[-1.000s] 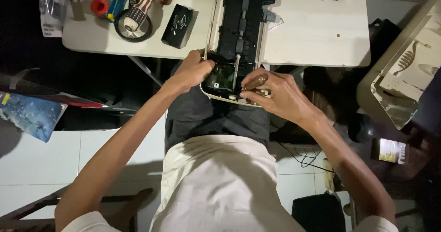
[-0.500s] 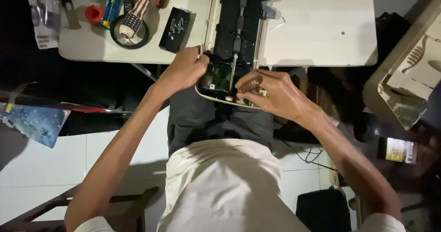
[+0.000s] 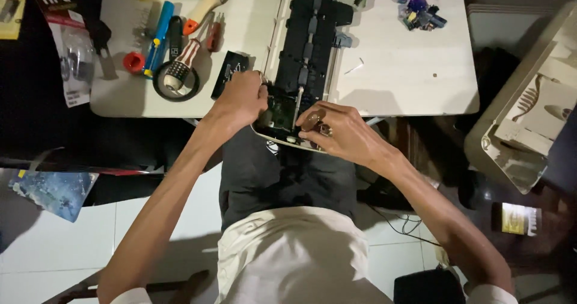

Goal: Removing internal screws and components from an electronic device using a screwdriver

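**The long machine could slip off the edge**

A long black machine part (image 3: 312, 45) lies on the white tabletop (image 3: 409, 81), its near end sticking out over the person's lap. The left hand (image 3: 240, 102) is curled tight on that end. The right hand (image 3: 336, 132) pinches near the green board (image 3: 277, 113); whether it holds something tiny, I cannot tell. A hard push might tip it down, or small bits could fall.

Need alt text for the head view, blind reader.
Seen from above, a seated person's left hand and right hand grip the near end of a long black opened device in a white frame, overhanging a white table with screwdrivers at left.
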